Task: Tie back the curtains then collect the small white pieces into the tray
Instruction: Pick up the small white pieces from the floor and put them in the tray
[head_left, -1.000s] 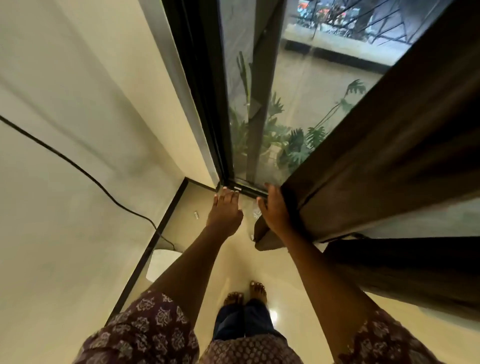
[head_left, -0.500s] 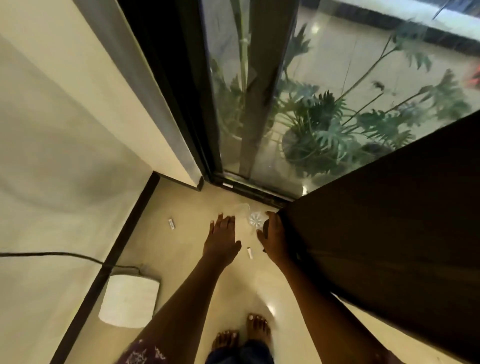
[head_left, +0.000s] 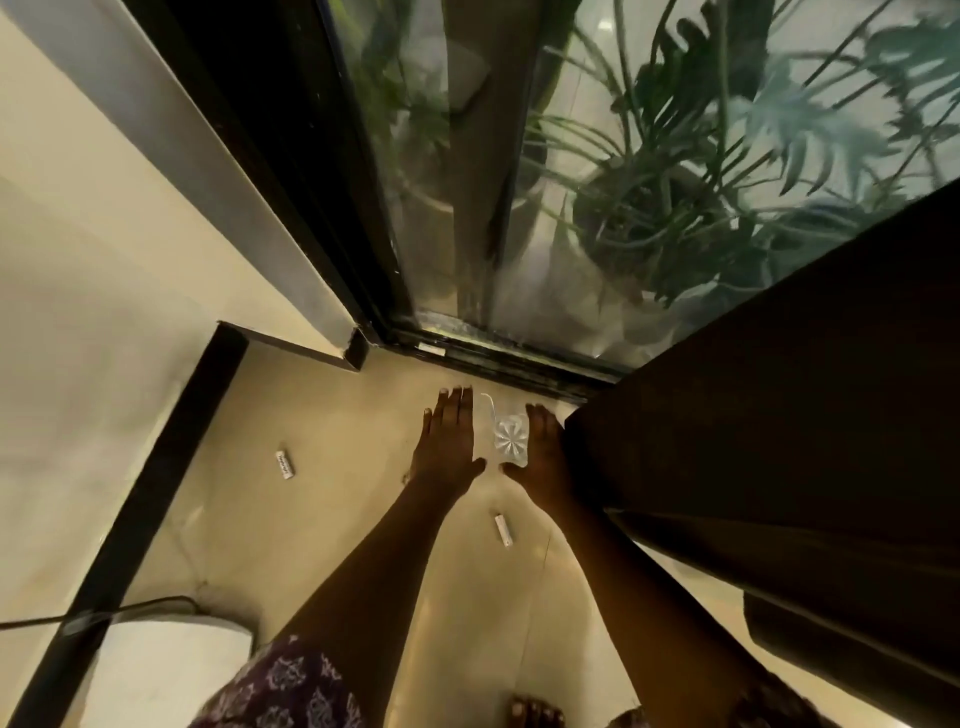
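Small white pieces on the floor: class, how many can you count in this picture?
2. One small white piece lies near the dark skirting; the other lies between the forearms. The curtain may hide more.

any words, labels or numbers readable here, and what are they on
No text here can be read.
Small white piece on the floor to the left: a dark line of print runs along it, too small and blurred to read.
Small white piece between the forearms: no print can be made out.
Pale sticker on the door's bottom track: too small to tell whether it bears text.
Clear tray between the hands: a moulded radial pattern only, no lettering.
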